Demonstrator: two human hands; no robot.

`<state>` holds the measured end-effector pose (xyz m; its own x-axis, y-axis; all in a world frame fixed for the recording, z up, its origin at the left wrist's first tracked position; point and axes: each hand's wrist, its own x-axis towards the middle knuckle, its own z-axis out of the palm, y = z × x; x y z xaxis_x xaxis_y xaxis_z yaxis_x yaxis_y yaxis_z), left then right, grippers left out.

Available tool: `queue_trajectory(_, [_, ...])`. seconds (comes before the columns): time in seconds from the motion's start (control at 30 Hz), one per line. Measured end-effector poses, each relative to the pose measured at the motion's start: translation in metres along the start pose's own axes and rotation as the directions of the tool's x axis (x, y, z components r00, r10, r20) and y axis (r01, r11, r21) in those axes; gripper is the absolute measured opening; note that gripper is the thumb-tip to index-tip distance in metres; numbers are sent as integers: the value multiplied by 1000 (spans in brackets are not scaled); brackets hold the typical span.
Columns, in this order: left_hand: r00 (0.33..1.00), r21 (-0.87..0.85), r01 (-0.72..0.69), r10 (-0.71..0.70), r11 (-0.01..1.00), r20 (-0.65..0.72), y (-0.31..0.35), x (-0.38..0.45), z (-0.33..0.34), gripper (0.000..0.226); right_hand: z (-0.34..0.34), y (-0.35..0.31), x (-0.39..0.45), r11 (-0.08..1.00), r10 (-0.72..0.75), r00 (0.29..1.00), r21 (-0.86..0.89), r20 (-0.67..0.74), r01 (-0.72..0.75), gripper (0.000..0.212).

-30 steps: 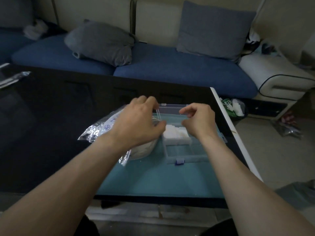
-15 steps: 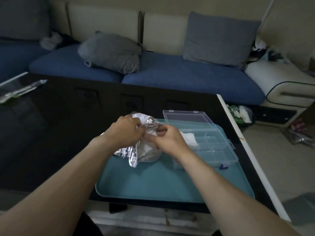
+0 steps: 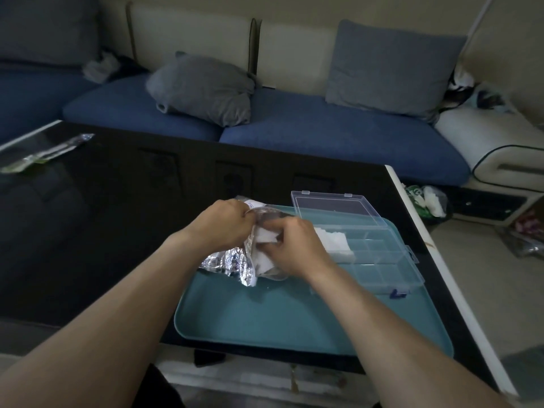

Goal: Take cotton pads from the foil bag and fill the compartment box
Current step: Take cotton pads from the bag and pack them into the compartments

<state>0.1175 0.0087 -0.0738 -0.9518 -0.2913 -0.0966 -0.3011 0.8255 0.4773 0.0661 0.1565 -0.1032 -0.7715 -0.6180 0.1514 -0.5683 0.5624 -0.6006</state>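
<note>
My left hand (image 3: 223,228) grips the mouth of the foil bag (image 3: 232,262), fingers curled round its upper edge and holding it open toward my right. The bag lies crumpled at the far left corner of the teal tray (image 3: 294,319), partly hanging over the tray's rim onto the dark counter (image 3: 103,231). My right hand (image 3: 294,248) is at the bag's opening, fingers curled and pinching white cotton pads (image 3: 265,238) that show between my two hands; how many I have hold of I cannot tell. More white shows lower in the bag under my right hand.

Just beside my right hand, on the right part of the tray, sits the clear box (image 3: 382,260), its lid (image 3: 332,207) laid open and leaning back toward the sofa. A stack of pads (image 3: 334,241) already lies in the box's far left compartment, close to my right knuckles. The other compartments look clear through to the tray. A small blue latch (image 3: 397,294) sticks out at the box's near edge.

At the far left of the counter lies a long clear wrapper (image 3: 44,154). Beyond the counter is a blue sofa (image 3: 323,136) with two grey cushions (image 3: 203,86).
</note>
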Motion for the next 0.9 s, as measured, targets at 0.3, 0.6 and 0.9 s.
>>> queue_trajectory(0.3, [980,22,-3,7,1000,-200,-2,5,6,41,-21,10,0,997,-22,979,62,-205,35,18])
queue_trajectory(0.6, [980,-37,35,-42,999,-196,3,3,6,51,-44,28,-7,973,119,940,228,-321,-45,10])
queue_trajectory(0.9, [967,-541,-253,209,802,-142,45,-27,4,75,-71,18,-19,339,402,914,935,-43,-105,16])
